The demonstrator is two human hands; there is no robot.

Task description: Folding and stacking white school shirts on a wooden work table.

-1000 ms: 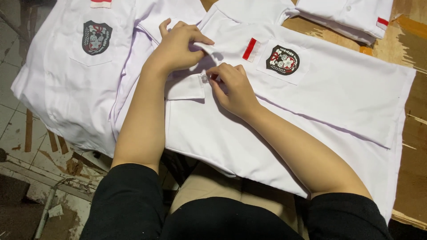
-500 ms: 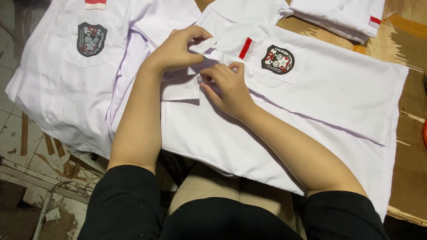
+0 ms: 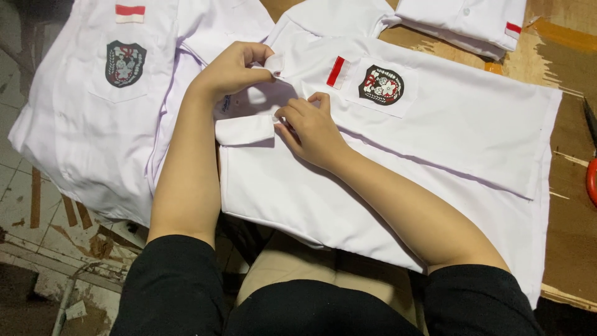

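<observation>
A white shirt (image 3: 448,137) lies flat in front of me, with a red-and-white stripe and a dark shield-shaped badge (image 3: 381,84) on its pocket. My left hand (image 3: 233,67) pinches a small fold of the shirt's white front edge between thumb and fingers, near the collar. My right hand (image 3: 311,127) rests just below it, fingertips pressing on the same front edge beside a folded white flap (image 3: 244,129). Both forearms reach over the shirt's lower part.
A second white shirt (image 3: 81,137) with a dark badge lies to the left, hanging past the table edge. Folded white shirts (image 3: 463,18) are stacked at the top right. Bare wooden tabletop (image 3: 569,205) shows at right, with a red object (image 3: 591,180) at the frame edge.
My left hand has lifted from pressing flat on the shirt and now pinches its edge. My right hand has shifted slightly down along the same edge.
</observation>
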